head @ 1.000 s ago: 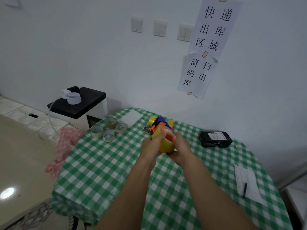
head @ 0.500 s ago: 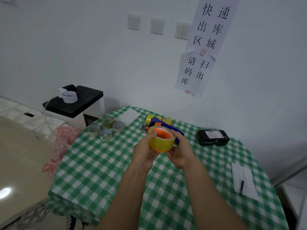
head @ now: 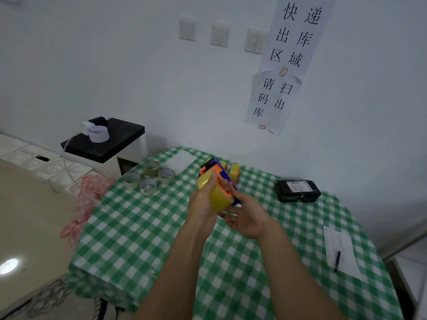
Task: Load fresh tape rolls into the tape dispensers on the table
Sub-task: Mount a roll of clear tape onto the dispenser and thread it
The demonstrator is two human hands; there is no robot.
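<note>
Here, above the middle of the table (head: 138, 239) and towards its back edge, both hands hold an orange and blue tape dispenser (head: 213, 169) with a yellow tape roll (head: 220, 197) seated on its orange hub. The left hand (head: 201, 204) wraps the roll from the left side, its fingers curled over the roll's upper rim and pressed against the orange part. The right hand (head: 245, 218) cups the assembly from below and from the right, its fingers curled round the dispenser's blue lower end; the fingertips are partly hidden behind the roll. Just behind the held dispenser, another yellow roll (head: 235, 173) stands on the cloth near the back edge. Four smaller tape rolls (head: 150, 179) sit clustered at the back left corner, beside a white pad (head: 182, 159). A black parcel (head: 297, 190) lies near the back right edge, and a paper sheet (head: 339, 245) with a pen (head: 337, 260) on it lies at the right edge.
</note>
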